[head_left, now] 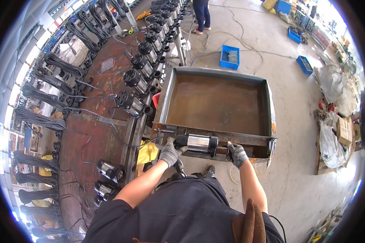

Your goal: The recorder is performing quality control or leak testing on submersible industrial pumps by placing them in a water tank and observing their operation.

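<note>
A submersible pump (pixel 197 143) with a shiny steel body and black ends lies on its side across the near ledge of a metal tank (pixel 271 106). Brown water fills the tank. My left hand (pixel 170 152), in a grey work glove, is closed on the pump's black left end, where a dark cable runs off to the left. Just past the pump's right end, my right hand (pixel 237 154), gloved too, is closed around a small dark part. The fingers hide most of that part, and whether it touches the pump cannot be made out.
A reddish-brown workbench (pixel 83 135) on the left carries a row of similar pumps (pixel 136 83) and coiled black cables (pixel 40 117). Blue bins (pixel 230 57) sit on the floor beyond the tank. A person (pixel 201 15) stands at the far side. Wrapped goods (pixel 332 139) lie right.
</note>
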`<control>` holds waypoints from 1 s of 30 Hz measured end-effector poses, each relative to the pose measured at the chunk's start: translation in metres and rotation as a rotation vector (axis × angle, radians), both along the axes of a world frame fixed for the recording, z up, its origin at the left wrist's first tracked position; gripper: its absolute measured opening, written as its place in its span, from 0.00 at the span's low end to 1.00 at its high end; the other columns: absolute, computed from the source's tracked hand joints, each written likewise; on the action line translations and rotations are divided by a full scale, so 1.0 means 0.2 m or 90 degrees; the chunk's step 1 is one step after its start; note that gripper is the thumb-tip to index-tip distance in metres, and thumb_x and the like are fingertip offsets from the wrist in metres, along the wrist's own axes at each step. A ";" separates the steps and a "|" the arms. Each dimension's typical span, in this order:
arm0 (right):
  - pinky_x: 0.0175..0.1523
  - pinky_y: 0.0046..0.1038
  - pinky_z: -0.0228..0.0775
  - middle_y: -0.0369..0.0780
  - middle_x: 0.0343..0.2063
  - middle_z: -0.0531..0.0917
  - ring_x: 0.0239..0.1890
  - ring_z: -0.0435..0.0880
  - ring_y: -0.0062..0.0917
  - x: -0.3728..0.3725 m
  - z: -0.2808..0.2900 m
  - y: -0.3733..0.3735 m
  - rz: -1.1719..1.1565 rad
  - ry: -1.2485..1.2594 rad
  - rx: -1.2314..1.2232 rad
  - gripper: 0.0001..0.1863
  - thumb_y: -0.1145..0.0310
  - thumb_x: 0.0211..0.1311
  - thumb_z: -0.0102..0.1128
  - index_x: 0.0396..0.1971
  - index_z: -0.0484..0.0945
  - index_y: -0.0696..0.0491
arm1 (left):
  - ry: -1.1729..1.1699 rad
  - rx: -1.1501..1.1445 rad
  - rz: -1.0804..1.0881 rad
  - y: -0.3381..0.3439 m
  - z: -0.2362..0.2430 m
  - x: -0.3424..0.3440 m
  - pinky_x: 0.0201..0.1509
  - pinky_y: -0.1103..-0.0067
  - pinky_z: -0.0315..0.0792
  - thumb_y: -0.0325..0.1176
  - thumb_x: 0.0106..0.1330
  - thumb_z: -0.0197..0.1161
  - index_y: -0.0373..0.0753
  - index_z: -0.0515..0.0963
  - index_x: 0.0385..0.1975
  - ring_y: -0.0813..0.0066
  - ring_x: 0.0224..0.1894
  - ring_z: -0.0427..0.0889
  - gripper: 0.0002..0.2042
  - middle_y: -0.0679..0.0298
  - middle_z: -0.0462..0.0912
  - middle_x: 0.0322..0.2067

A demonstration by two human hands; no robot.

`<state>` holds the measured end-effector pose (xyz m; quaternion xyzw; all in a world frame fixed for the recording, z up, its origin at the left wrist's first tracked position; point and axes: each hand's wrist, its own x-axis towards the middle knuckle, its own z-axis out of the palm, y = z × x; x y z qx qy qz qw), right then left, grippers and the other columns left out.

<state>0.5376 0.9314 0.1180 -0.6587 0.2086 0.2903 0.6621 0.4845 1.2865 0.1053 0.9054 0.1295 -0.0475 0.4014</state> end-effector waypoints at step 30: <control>0.54 0.42 0.72 0.57 0.46 0.81 0.47 0.80 0.52 -0.24 -0.10 -0.90 -0.271 -0.106 -0.694 0.37 0.49 0.56 0.69 0.57 0.67 0.59 | -0.050 -0.150 0.028 -0.07 0.17 0.05 0.64 0.77 0.65 0.29 0.41 0.83 0.37 0.62 0.64 0.71 0.54 0.71 0.47 0.63 0.72 0.54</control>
